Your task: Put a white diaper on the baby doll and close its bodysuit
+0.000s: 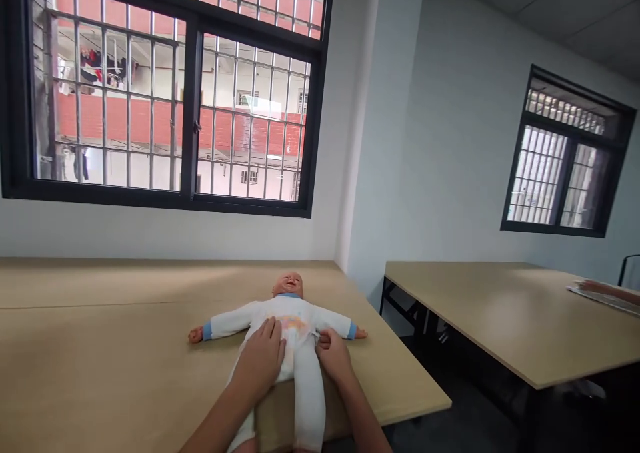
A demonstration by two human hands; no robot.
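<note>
A baby doll (310, 317) in a white outfit with blue cuffs and collar lies on its back on the wooden table (125, 366), arms spread and head away from me. Around its waist is a white diaper (289, 366) with a pale orange print at the front. My left hand (264, 354) lies on the diaper's left front, fingers stretched out flat. At the right side of the doll's waist, the fingers of my right hand (333, 354) are pinched on the diaper's edge. The exact spot under those fingertips is hidden.
A second wooden table (475, 313) stands to the right across a gap, with a flat reddish-brown item in clear wrapping (607, 293) on it. Behind my table are a white wall (340, 233) and a barred window (190, 119). My table's right edge runs close to the doll.
</note>
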